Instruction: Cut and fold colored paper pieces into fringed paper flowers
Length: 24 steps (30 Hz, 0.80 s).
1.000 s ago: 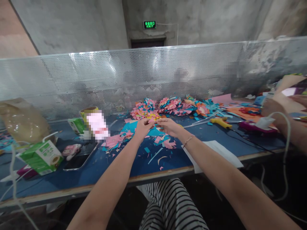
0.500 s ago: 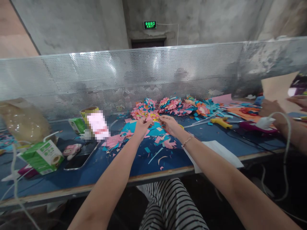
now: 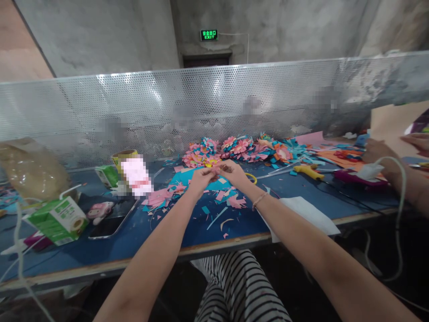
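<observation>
My left hand point(image 3: 203, 179) and my right hand point(image 3: 232, 173) meet over the middle of the table, fingertips pinched together. Between them is a small piece of pink paper point(image 3: 217, 170), mostly covered by the fingers. Below the hands lie blue paper sheets point(image 3: 182, 178) and pink paper scraps point(image 3: 161, 197). Just beyond them sits a heap of pink and blue paper flowers point(image 3: 201, 152), with more paper flowers point(image 3: 239, 147) to its right. A yellow loop point(image 3: 252, 178), perhaps a tool's handle, shows beside my right wrist.
A yellow glue gun point(image 3: 309, 172) lies to the right, near a white sheet point(image 3: 303, 214) at the table edge. Leftward are a green drink carton point(image 3: 60, 220), a flat phone point(image 3: 112, 222) and a propped lit screen point(image 3: 136, 175). Another person's hand point(image 3: 377, 152) holds tan paper point(image 3: 392, 123). A perforated metal screen point(image 3: 201, 94) stands behind.
My hands have come together, the right one shifting left to the left one's fingertips. The pink paper is now more hidden. At far right, the other person's tan paper has tilted slightly.
</observation>
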Motion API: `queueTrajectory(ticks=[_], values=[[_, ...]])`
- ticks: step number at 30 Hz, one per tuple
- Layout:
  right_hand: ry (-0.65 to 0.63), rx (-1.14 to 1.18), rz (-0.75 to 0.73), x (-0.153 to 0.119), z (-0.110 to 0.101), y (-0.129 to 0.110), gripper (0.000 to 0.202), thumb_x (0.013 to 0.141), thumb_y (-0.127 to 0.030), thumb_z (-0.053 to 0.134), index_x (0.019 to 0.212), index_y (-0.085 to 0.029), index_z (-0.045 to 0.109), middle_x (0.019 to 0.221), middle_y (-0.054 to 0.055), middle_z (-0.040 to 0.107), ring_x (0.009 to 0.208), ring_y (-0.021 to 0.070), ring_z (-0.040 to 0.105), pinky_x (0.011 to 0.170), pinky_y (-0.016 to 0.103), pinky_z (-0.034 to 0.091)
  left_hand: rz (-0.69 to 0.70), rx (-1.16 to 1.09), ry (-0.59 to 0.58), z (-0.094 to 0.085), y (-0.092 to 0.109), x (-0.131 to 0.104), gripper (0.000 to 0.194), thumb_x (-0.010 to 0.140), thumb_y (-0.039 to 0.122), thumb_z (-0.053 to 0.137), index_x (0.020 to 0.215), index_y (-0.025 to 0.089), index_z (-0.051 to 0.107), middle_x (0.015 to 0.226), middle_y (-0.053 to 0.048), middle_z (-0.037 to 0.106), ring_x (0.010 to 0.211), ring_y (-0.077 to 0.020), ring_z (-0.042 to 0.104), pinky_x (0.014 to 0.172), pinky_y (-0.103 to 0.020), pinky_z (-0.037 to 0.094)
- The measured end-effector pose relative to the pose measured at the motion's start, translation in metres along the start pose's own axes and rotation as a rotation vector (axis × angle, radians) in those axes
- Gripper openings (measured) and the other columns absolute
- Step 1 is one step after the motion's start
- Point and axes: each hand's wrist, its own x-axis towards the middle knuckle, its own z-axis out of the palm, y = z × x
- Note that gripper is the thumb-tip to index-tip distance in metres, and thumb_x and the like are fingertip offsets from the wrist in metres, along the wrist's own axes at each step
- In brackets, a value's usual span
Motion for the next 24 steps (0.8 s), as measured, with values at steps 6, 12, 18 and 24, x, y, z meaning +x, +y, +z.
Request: queueTrajectory(ticks=[6,12,18,24], values=[[0.021,-0.140,-0.113,-0.0009,-0.0022,-0.0019,0.012,0.072,-0.026,0.055,0.074,-0.023,0.067,0.081,0.003,0.056,0.076,0.0148,0.052,0.066,0.029,0.041,-0.111,-0.149,0.017,-0.0014,-0.0008,0.0023,0.010,0.055,0.009,0.063,0.065,0.012,0.063,0.060,-0.003,0.063,0.057,-0.0096,0.057,0.065,-0.025,0.046],[-0.006,-0.137,-0.117,-0.0024,-0.0029,-0.0046,0.016,0.069,-0.017,0.051,0.068,-0.023,0.066,0.079,0.003,0.057,0.074,0.0142,0.052,0.069,0.030,0.041,-0.206,-0.183,0.025,-0.0029,0.0031,0.0008,0.007,0.059,0.017,0.063,0.063,0.013,0.058,0.055,-0.002,0.059,0.051,-0.0092,0.054,0.060,-0.025,0.046],[0.021,-0.087,-0.084,-0.0027,-0.0015,-0.0043,0.013,0.069,-0.021,0.051,0.069,-0.022,0.064,0.080,0.003,0.058,0.075,0.0143,0.053,0.068,0.029,0.042,-0.158,-0.157,0.003,-0.0036,0.0024,0.0009,0.016,0.052,0.010,0.069,0.065,0.012,0.060,0.056,-0.001,0.059,0.054,-0.0087,0.056,0.063,-0.025,0.046],[0.048,0.178,0.115,-0.0013,0.0004,-0.0079,0.020,0.063,-0.028,0.059,0.081,-0.021,0.058,0.074,0.001,0.058,0.069,0.0129,0.054,0.063,0.027,0.043,-0.110,-0.153,0.080,-0.0029,0.0056,-0.0001,0.019,0.051,0.012,0.069,0.066,0.014,0.058,0.056,0.001,0.060,0.054,-0.0101,0.057,0.057,-0.024,0.045]])
